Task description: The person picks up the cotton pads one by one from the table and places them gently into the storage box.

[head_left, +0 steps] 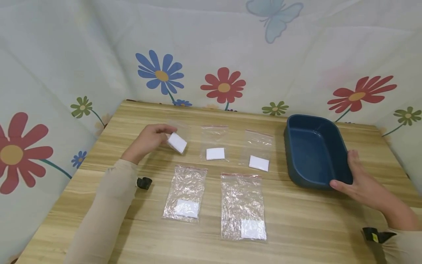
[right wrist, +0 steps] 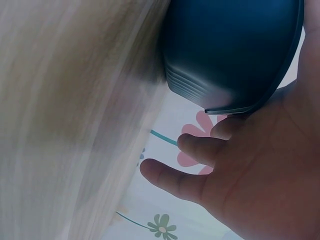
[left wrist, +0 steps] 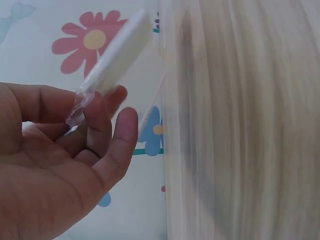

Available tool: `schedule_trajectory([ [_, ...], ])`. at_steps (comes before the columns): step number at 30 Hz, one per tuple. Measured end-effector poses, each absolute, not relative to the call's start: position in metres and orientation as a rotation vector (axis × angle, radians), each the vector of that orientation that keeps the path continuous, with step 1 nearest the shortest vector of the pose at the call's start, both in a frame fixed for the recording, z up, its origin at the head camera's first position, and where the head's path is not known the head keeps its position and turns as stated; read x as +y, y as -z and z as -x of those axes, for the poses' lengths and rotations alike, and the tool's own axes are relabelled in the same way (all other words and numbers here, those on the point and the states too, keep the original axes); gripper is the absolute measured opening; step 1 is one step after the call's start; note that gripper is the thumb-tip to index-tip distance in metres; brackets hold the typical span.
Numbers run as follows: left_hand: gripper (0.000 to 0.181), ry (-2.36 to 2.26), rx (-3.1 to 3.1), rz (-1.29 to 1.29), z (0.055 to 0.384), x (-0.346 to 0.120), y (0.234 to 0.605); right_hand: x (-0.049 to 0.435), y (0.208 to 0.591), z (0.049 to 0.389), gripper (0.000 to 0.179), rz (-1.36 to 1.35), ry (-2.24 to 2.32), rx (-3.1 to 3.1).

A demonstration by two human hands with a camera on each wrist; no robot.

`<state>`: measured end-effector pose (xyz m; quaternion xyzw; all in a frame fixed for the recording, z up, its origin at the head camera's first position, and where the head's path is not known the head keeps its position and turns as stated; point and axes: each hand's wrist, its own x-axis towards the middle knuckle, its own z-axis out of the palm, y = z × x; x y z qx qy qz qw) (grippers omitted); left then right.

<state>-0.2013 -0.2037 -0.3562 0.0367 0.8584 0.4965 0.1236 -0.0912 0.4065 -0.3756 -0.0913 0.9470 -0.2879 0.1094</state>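
Note:
My left hand (head_left: 150, 141) pinches a small clear zip bag with a white block (head_left: 177, 142) in it, at the far left of the table. In the left wrist view, the thumb and fingers hold the crumpled edge of the plastic (left wrist: 82, 102), and the block (left wrist: 122, 52) sticks up beyond them. My right hand (head_left: 366, 183) grips the near right corner of a dark blue plastic bin (head_left: 308, 179), thumb at the near rim and fingers along the right side. From the right wrist, the bin's outer wall (right wrist: 230, 55) shows beside the palm, with several fingers (right wrist: 197, 150) spread past it.
Two clear zip bags with white blocks (head_left: 215, 154) (head_left: 258, 163) lie mid-table, left of the bin. Nearer are two larger crinkled bags (head_left: 189, 187) (head_left: 242, 198), each with a white piece. A flower-printed cloth (head_left: 197, 44) hangs behind the wooden table (head_left: 296, 227).

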Motion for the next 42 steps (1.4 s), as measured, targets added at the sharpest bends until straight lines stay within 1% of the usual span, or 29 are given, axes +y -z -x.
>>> schedule_trajectory([
  [5, 0.032, -1.460, 2.575, -0.130, 0.201, -0.199, 0.354, 0.406, 0.375, 0.091, 0.115, 0.251, 0.835, 2.777],
  [15, 0.017, -1.728, 2.731, -0.237, 0.199, -0.195, 0.356, 0.405, 0.372, 0.091, 0.115, 0.253, 0.800, 2.777],
  [18, 0.020, -1.773, 2.734, -0.227, 0.197, -0.194, 0.354, 0.406, 0.372, 0.092, 0.115, 0.254, 0.786, 2.775],
  [24, 0.036, -1.800, 2.596, -0.104, 0.194, -0.195, 0.346, 0.406, 0.371, 0.093, 0.115, 0.219, 0.775, 2.766],
  [28, 0.034, -1.786, 2.449, -0.028, 0.192, -0.197, 0.342, 0.405, 0.371, 0.093, 0.115, 0.198, 0.780, 2.767],
  [32, 0.034, -1.735, 2.442, -0.009, 0.190, -0.196, 0.339, 0.404, 0.372, 0.094, 0.116, 0.216, 0.795, 2.767],
  [36, 0.037, -1.746, 2.467, -0.080, 0.188, -0.189, 0.334, 0.403, 0.372, 0.095, 0.116, 0.233, 0.806, 2.764],
  [42, 0.039, -1.791, 2.449, -0.293, 0.183, -0.161, 0.331, 0.405, 0.372, 0.094, 0.118, 0.243, 0.782, 2.784],
])
